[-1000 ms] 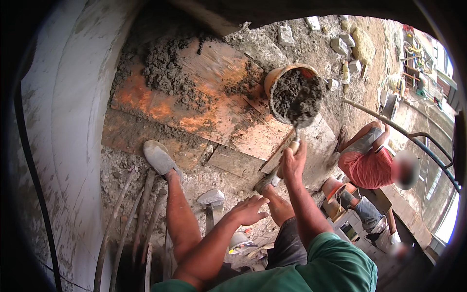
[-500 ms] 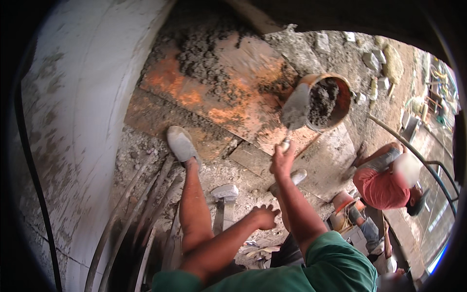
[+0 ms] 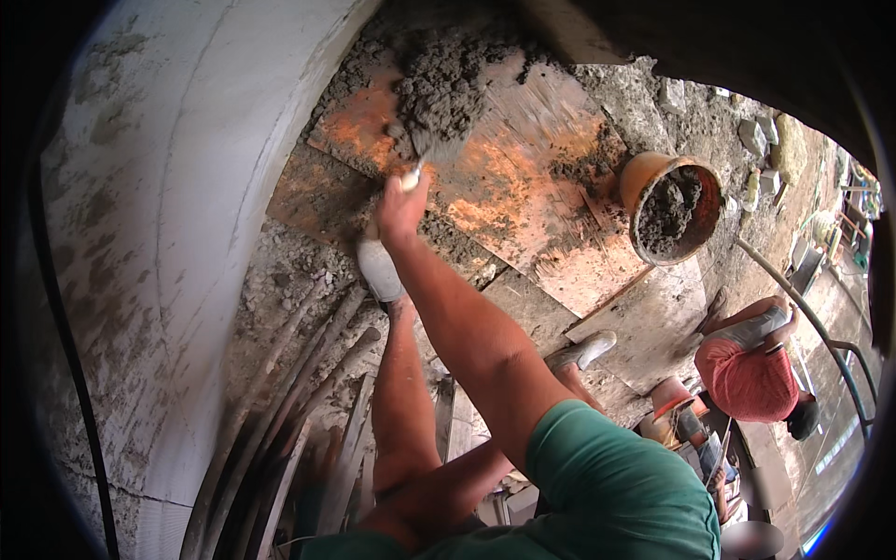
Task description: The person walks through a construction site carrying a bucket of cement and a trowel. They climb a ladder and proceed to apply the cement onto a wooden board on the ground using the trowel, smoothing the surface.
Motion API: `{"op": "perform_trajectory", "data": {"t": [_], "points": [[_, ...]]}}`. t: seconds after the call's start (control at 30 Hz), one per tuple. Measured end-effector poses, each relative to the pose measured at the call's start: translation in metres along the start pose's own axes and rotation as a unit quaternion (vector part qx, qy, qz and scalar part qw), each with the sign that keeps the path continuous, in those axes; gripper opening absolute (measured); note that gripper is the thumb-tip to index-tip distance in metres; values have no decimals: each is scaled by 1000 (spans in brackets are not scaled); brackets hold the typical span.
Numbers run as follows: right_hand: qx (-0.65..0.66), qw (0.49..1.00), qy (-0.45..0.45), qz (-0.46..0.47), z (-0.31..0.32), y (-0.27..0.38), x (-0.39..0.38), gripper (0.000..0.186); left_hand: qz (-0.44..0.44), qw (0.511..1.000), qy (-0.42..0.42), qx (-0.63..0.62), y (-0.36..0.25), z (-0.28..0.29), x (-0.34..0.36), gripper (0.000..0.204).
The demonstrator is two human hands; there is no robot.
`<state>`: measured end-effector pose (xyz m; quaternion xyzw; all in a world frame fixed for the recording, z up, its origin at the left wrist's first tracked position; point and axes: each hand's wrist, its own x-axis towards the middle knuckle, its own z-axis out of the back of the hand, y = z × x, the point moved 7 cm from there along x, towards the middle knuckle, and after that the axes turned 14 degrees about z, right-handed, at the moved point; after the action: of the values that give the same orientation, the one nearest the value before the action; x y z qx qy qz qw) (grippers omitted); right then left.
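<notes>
My right hand point(image 3: 403, 207) is closed around the pale handle of a trowel point(image 3: 412, 178). Its blade, smeared by motion, is at the lower edge of a heap of wet grey mortar point(image 3: 446, 91). The heap lies on an orange-stained board point(image 3: 523, 219) spread on the ground. To the right, at the board's edge, an orange bucket point(image 3: 638, 175) stands tilted with mortar point(image 3: 668, 213) inside. My left forearm point(image 3: 448, 490) crosses low in front of me; the left hand is hidden behind my right arm.
A pale wall point(image 3: 177, 233) rises on the left, with several poles point(image 3: 280, 392) beside my leg. My shoes point(image 3: 378, 266) are at the board's near side. At right a co-worker in a red shirt point(image 3: 747, 378) bends near a curved bar point(image 3: 793, 294). Stones point(image 3: 752, 138) lie far right.
My right hand has swung the trowel left and away from me, from the bucket's side to the mortar heap. My left hand has passed out of sight behind the right arm. The view has shifted.
</notes>
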<state>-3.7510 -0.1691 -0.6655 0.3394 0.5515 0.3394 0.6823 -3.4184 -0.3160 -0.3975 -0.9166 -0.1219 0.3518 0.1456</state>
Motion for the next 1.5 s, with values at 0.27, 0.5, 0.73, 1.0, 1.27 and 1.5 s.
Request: {"op": "perform_trajectory", "data": {"t": [0.27, 0.5, 0.73, 1.0, 1.27, 1.5], "points": [[91, 993, 27, -72, -45, 71, 19, 19, 4, 999, -39, 23, -1, 21, -18, 56], [39, 995, 84, 29, 10, 71, 36, 17, -5, 997, -30, 65, -15, 19, -9, 59], [8, 990, 139, 29, 92, 146, 20, 16, 28, 977, 6, 209, -20, 14, -24, 61], [-80, 990, 96, -71, 277, 231, -27, 22, 135, 908, 50, 393, -25, 19, -34, 72], [-500, 837, -91, 201, 419, 252, 10, 26, 164, 906, 67, 384, -25, 18, -31, 74], [-450, 864, -113, 197, 433, 245, 14, 50, 165, 912, 52, 372, -28, 22, -36, 72]]}}
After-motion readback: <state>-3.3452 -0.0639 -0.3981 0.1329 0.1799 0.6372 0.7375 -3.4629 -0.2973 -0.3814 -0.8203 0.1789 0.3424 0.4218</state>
